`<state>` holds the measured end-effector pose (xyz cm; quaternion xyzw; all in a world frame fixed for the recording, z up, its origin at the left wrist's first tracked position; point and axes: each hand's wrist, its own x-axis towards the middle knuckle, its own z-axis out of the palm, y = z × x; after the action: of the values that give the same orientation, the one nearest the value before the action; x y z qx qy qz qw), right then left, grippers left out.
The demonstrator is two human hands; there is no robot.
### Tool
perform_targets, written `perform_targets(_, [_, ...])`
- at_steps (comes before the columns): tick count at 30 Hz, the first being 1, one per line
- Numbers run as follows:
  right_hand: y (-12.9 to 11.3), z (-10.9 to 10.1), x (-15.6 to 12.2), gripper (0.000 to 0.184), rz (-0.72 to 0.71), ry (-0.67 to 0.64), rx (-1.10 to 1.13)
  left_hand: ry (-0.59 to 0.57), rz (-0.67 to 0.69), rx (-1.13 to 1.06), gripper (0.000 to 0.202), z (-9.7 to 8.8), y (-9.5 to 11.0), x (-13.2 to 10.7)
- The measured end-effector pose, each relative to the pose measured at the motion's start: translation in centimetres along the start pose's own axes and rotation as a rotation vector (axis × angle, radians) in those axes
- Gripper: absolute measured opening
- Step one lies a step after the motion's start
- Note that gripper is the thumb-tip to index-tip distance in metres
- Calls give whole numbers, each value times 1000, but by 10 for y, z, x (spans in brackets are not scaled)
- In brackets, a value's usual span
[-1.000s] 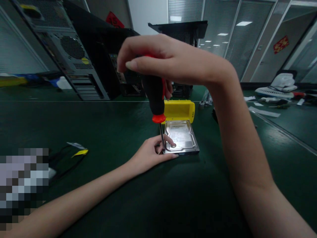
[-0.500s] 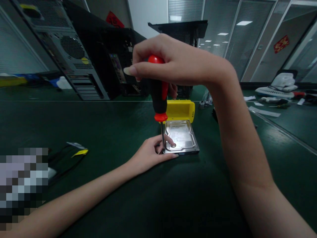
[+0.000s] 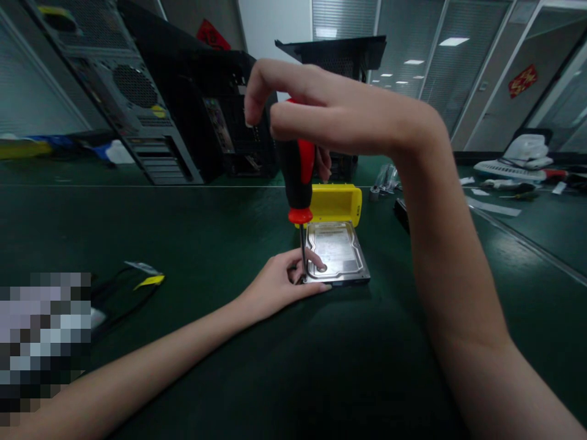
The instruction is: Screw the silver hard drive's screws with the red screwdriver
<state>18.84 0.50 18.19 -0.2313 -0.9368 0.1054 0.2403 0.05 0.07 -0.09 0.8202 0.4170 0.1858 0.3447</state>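
Observation:
A silver hard drive (image 3: pixel 338 250) lies flat on the dark green table, its far end against a yellow plastic tray (image 3: pixel 337 205). My left hand (image 3: pixel 284 278) grips its near left corner, one finger pressed on the top and the thumb along the front edge. Over that same corner stands a red and black screwdriver (image 3: pixel 298 177), nearly upright, its shaft running down beside my left fingers. The tip's exact contact is too small to make out. My right hand (image 3: pixel 316 113) is wrapped round the top of the handle from above, thumb bent and one finger raised off it.
An opened computer case (image 3: pixel 137 91) stands at the back left, with a second black case (image 3: pixel 339 55) behind my right hand. Cables with a yellow tag (image 3: pixel 150 281) lie on the left. Small clear bags (image 3: pixel 386 178) and a black object (image 3: pixel 401 214) are near my right forearm.
My right thumb has bent back round the handle and a finger has lifted outward. The screwdriver stays over the corner; the left hand and the hard drive keep their places.

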Motion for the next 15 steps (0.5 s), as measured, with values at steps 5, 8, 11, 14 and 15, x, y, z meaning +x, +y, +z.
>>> perform_targets(5, [-2, 1, -2, 33, 48, 24, 9, -9, -4, -10, 50, -1, 1, 0])
perform_targets(8, [-4, 2, -3, 32, 68, 16, 9, -10, 3, -6, 50, -2, 1, 0])
perform_targets(11, [-3, 2, -2, 29, 59, 4, 4, -14, 4, -5, 50, -1, 0, -1])
perform_targets(14, [-3, 2, 0, 23, 30, -22, -22, -15, 8, -15, 50, -1, -1, -1])
perform_targets(15, [-4, 1, 1, 22, 26, -30, -32, -15, 10, -17, 50, 0, -1, -1])
